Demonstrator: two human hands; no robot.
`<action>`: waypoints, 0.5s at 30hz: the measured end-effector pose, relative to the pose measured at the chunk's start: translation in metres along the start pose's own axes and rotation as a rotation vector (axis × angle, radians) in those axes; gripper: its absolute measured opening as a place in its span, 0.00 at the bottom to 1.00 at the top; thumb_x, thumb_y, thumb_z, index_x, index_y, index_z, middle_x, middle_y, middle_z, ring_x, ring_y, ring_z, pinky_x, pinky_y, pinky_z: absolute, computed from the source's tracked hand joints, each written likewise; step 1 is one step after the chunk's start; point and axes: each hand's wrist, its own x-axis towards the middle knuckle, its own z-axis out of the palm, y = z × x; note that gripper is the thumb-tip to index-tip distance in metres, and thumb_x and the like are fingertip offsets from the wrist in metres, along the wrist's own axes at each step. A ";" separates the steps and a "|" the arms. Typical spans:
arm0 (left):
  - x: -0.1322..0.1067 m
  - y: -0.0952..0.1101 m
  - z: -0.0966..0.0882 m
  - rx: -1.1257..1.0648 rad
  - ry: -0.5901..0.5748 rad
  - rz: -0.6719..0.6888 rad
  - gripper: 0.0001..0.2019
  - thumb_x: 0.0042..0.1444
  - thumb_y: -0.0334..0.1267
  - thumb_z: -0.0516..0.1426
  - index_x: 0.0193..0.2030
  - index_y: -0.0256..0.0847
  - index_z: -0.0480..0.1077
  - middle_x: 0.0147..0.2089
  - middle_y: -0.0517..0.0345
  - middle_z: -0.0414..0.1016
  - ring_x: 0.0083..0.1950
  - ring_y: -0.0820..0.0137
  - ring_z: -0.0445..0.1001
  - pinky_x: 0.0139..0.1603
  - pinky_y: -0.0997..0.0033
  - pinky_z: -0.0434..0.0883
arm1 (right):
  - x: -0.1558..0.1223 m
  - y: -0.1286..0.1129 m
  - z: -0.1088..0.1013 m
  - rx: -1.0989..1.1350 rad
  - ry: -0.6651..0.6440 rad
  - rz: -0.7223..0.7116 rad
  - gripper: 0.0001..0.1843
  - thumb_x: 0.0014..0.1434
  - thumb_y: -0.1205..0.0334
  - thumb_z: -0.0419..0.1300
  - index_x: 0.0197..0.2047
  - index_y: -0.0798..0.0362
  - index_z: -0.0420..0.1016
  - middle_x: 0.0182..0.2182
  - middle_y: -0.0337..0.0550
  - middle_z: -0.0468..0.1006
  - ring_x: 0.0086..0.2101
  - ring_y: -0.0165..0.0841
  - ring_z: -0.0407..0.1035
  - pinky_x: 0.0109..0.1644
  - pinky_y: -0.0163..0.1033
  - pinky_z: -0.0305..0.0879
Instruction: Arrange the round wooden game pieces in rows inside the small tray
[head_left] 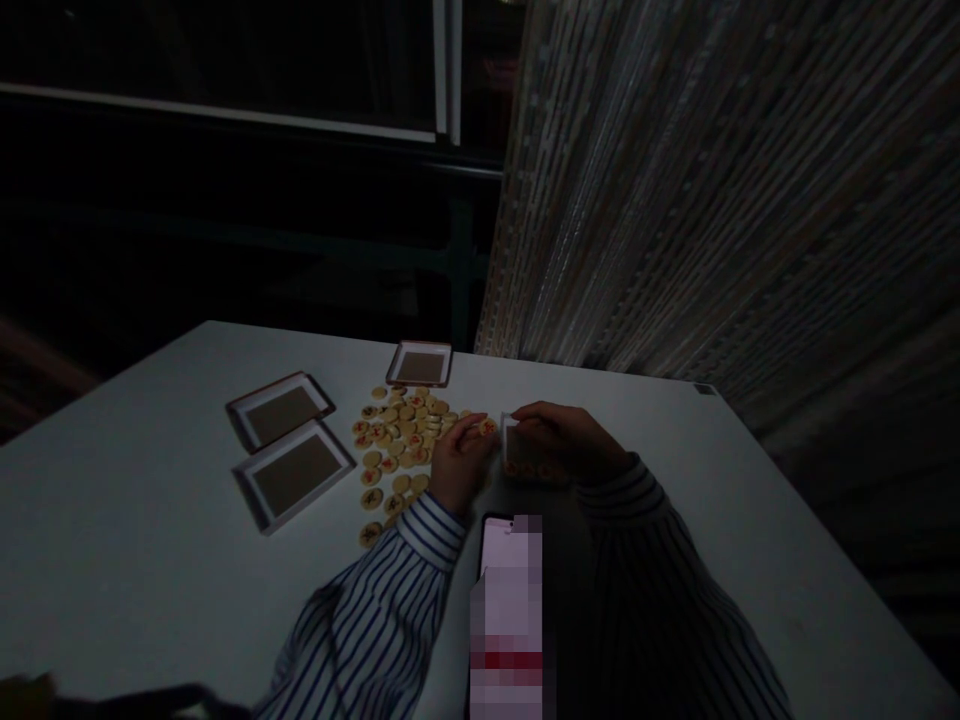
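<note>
Between the fingers of my left hand [460, 468] is a round xiangqi piece [487, 426] with a red character on its face. My right hand [566, 435] hangs over a shallow box [509, 440], hiding much of it; its fingers point left and what they hold, if anything, cannot be made out. A few pieces [529, 470] with red marks lie along the near side inside that box. Left of my left hand spreads a loose heap of wooden xiangqi pieces [405, 412], some showing red or black characters, others plain.
Two open box parts [293, 474] lie at the left of the white table [172, 490], and another box part [420, 366] is near its back edge. A phone [495, 545] with a lit screen lies between my forearms. A string curtain [637, 200] hangs behind the table.
</note>
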 end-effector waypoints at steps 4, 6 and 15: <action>-0.001 -0.002 -0.003 0.089 -0.031 -0.006 0.22 0.38 0.38 0.64 0.43 0.35 0.72 0.26 0.61 0.73 0.25 0.76 0.69 0.25 0.77 0.65 | 0.004 0.001 -0.004 0.043 -0.004 0.004 0.12 0.55 0.60 0.56 0.41 0.55 0.74 0.33 0.43 0.79 0.34 0.31 0.73 0.38 0.35 0.68; -0.002 -0.002 -0.003 0.122 -0.032 -0.016 0.21 0.37 0.38 0.64 0.42 0.35 0.73 0.26 0.62 0.72 0.23 0.77 0.67 0.24 0.78 0.63 | 0.008 0.002 -0.004 0.049 0.011 -0.002 0.12 0.55 0.60 0.56 0.41 0.54 0.74 0.32 0.42 0.79 0.33 0.30 0.73 0.37 0.35 0.68; -0.003 -0.005 -0.004 0.143 -0.041 -0.021 0.18 0.40 0.41 0.64 0.39 0.36 0.74 0.26 0.59 0.74 0.25 0.74 0.70 0.25 0.76 0.66 | 0.015 0.006 0.007 -0.230 -0.058 -0.024 0.09 0.56 0.65 0.56 0.40 0.52 0.75 0.35 0.44 0.80 0.35 0.33 0.74 0.38 0.37 0.67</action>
